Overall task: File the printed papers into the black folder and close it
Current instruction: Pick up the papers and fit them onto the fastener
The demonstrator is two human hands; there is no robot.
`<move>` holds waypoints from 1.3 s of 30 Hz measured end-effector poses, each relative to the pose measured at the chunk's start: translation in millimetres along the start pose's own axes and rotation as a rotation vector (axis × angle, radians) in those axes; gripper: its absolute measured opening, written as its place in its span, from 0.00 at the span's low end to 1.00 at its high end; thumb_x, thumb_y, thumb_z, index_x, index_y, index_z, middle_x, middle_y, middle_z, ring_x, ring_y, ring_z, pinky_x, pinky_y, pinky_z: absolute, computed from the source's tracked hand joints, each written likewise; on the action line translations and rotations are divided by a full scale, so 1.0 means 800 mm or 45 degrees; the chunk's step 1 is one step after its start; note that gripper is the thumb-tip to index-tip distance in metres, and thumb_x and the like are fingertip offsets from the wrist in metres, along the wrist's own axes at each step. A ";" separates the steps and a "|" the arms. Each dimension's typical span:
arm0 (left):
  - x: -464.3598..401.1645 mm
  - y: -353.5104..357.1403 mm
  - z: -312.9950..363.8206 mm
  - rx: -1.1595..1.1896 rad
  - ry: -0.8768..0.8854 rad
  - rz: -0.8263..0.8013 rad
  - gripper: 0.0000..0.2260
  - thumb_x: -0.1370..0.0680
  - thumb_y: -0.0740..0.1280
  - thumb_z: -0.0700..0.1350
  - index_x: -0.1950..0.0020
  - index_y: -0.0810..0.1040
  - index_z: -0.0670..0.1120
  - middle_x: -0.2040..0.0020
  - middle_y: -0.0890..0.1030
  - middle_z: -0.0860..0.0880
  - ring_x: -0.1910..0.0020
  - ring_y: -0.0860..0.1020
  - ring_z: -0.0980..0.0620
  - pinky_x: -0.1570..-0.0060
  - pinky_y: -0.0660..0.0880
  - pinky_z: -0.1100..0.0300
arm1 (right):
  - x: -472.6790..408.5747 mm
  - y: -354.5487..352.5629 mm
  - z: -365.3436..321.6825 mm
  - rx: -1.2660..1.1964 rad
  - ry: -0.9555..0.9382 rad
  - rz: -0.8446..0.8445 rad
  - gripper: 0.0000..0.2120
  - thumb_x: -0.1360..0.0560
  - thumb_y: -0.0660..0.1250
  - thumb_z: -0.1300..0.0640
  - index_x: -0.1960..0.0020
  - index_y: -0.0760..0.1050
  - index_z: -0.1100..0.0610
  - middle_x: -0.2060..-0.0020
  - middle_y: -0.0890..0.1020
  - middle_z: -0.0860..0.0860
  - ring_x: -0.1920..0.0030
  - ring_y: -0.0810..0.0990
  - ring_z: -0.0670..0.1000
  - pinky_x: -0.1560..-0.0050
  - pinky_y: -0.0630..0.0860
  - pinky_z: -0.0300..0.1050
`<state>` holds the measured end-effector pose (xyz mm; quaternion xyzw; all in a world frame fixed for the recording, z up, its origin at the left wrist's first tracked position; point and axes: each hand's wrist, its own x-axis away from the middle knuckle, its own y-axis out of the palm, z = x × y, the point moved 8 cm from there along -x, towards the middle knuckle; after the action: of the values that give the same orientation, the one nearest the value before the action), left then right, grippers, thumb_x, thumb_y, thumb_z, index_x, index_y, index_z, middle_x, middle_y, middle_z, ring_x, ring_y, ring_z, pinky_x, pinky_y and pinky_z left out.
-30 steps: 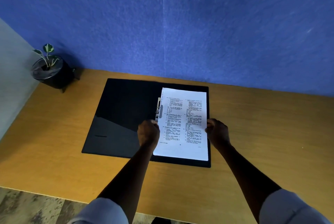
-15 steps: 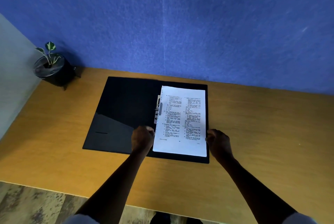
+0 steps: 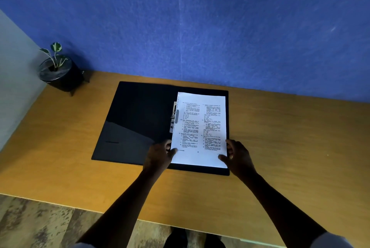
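The black folder [image 3: 138,119] lies open flat on the wooden desk. A stack of printed papers [image 3: 200,127] rests on its right half, beside the metal clip [image 3: 174,118] along the spine. My left hand [image 3: 160,155] grips the lower left corner of the papers, thumb on top. My right hand [image 3: 237,156] grips the lower right corner the same way. The left half of the folder is bare, with an inner pocket at its lower part.
A small potted plant [image 3: 58,71] in a black pot stands at the desk's far left corner. A blue wall rises behind the desk [image 3: 300,147]. The desk's front edge runs below my forearms, with the floor beyond it.
Both hands slid down along the paper's side edges from the middle to the lower corners. The papers stay on the folder's right half.
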<state>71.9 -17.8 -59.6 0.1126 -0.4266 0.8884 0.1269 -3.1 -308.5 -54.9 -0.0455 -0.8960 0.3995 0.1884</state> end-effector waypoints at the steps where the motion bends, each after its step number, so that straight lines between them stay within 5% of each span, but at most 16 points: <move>1: 0.004 0.003 0.001 -0.041 0.066 -0.040 0.22 0.25 0.72 0.53 0.33 0.76 0.48 0.44 0.83 0.47 0.50 0.82 0.52 0.52 0.79 0.57 | 0.003 0.005 0.001 0.044 -0.031 -0.046 0.36 0.29 0.77 0.51 0.26 0.67 0.58 0.37 0.76 0.55 0.40 0.78 0.54 0.41 0.79 0.52; 8: 0.017 0.016 0.002 -0.362 0.268 -0.157 0.34 0.30 0.74 0.58 0.27 0.67 0.52 0.29 0.72 0.49 0.35 0.74 0.47 0.39 0.75 0.53 | 0.018 0.017 -0.003 0.237 -0.212 -0.070 0.43 0.34 0.80 0.45 0.25 0.66 0.56 0.28 0.67 0.55 0.31 0.68 0.58 0.33 0.71 0.51; 20: 0.022 0.018 0.014 -0.501 0.380 -0.084 0.29 0.31 0.76 0.53 0.32 0.71 0.49 0.35 0.75 0.47 0.40 0.78 0.46 0.48 0.79 0.52 | 0.024 0.021 -0.006 0.331 -0.314 -0.026 0.39 0.32 0.79 0.49 0.26 0.67 0.56 0.26 0.65 0.56 0.32 0.69 0.58 0.35 0.74 0.49; 39: 0.027 0.016 0.020 -0.543 0.364 -0.114 0.24 0.27 0.72 0.51 0.33 0.73 0.46 0.35 0.75 0.46 0.39 0.76 0.45 0.46 0.79 0.51 | 0.022 0.024 -0.004 0.361 -0.333 -0.013 0.34 0.32 0.79 0.50 0.29 0.72 0.56 0.28 0.69 0.56 0.34 0.71 0.58 0.38 0.75 0.48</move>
<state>48.8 -35.0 -52.3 -0.0248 -0.5766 0.7788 0.2459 -19.7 -289.3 -61.5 0.0385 -0.8478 0.5234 0.0769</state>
